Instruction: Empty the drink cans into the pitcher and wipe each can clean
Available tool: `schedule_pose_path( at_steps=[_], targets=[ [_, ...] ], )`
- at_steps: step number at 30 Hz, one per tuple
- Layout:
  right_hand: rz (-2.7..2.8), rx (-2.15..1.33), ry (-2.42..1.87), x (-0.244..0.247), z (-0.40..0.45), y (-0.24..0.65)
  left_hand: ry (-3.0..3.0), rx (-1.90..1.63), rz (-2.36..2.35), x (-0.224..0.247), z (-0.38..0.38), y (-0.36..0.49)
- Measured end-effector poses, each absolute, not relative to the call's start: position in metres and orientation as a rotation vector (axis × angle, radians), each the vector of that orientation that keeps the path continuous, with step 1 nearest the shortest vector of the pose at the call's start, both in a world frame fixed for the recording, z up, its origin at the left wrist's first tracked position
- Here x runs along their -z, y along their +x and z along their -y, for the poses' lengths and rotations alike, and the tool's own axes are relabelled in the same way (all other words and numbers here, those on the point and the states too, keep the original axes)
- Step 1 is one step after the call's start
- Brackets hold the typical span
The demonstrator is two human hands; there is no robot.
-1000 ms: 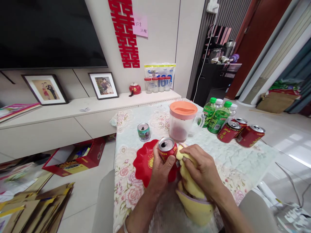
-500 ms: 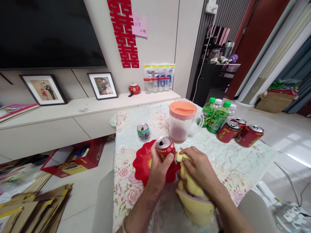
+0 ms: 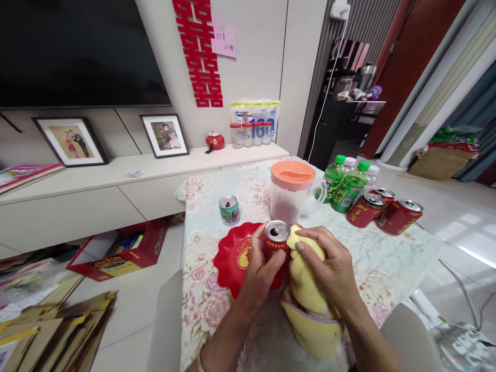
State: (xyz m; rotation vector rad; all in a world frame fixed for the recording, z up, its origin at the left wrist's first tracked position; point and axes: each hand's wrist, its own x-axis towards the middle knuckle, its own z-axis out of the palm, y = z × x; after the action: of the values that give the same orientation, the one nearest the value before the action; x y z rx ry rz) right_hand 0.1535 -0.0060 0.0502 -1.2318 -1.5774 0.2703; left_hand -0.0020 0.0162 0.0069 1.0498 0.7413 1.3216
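Observation:
Wrapped round an opened red drink can (image 3: 276, 238), my left hand (image 3: 260, 268) holds it upright above the right part of a red scalloped plate (image 3: 228, 261). My right hand (image 3: 328, 261) pinches a yellow cloth (image 3: 310, 276) with a purple edge and presses it to the can's right side. The cloth's lower end hangs down in a fold near the table's front edge. Behind the plate stands a small green can (image 3: 229, 211). A clear pitcher (image 3: 289, 201) with an orange lid is just beyond the held can.
Green-labelled bottles (image 3: 351, 188) and several red cans (image 3: 399, 217) stand at the table's right. A low cabinet (image 3: 127, 175) with photo frames (image 3: 165, 135) and red-lidded jars (image 3: 248, 135) runs behind. On the left floor lie a red box (image 3: 120, 250) and flattened cardboard (image 3: 65, 330).
The can has moved right and become more upright in my left hand. My right hand has shifted slightly right and up, with the cloth now spread along the can's side.

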Motion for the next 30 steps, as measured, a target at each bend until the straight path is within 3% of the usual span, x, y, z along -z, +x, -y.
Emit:
schedule_pose_path(
  at_steps=[18,30],
  targets=[
    [1.925,-0.583,-1.482,-0.034,-0.006,0.161,0.914,-1.412,-0.727,0.001,-0.028,-0.005],
    [1.588,-0.574,-1.327,-0.051,0.004,0.159,0.963,-1.239,-0.666,-0.003,-0.023,-0.006]
  ],
)
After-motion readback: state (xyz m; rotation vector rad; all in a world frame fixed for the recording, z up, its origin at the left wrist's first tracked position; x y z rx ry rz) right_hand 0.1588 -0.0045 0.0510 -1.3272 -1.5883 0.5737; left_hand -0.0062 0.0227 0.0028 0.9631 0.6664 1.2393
